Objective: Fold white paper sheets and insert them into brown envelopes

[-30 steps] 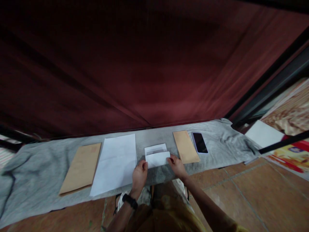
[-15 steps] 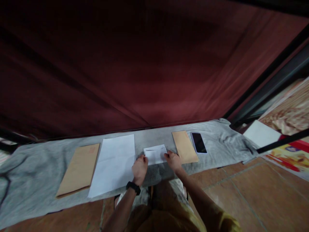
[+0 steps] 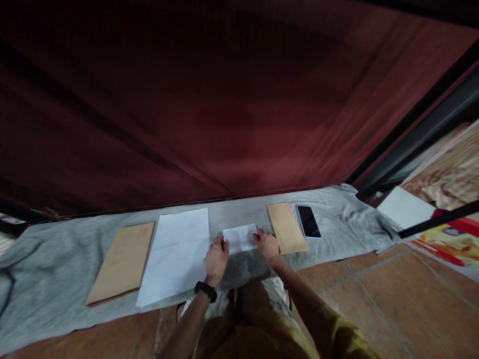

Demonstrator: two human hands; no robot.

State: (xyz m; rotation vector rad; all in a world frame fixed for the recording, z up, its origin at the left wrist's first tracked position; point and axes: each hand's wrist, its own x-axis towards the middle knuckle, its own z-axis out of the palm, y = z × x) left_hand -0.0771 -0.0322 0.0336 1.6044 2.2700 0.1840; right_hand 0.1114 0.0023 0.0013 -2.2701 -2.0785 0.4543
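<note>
A small folded white paper [image 3: 240, 238] lies on the grey cloth [image 3: 56, 269] in front of me. My left hand [image 3: 216, 260] pinches its left edge with curled fingers; a black watch sits on that wrist. At the paper's right edge my right hand [image 3: 267, 246] presses down, fingers bent on it. A large white sheet [image 3: 175, 254] lies just left of my left hand. A small brown envelope [image 3: 286, 227] lies just right of my right hand.
A big brown envelope [image 3: 121, 262] lies at the left of the cloth. A black phone [image 3: 309, 221] rests beside the small envelope. A dark red curtain [image 3: 224, 99] hangs behind. Tiled floor [image 3: 374, 299] runs to the right, with a white sheet [image 3: 406, 207] and coloured printed material [image 3: 452, 239].
The paper's lower flap has been folded up onto the rest, making it one compact rectangle. Both hands moved forward along with the fold.
</note>
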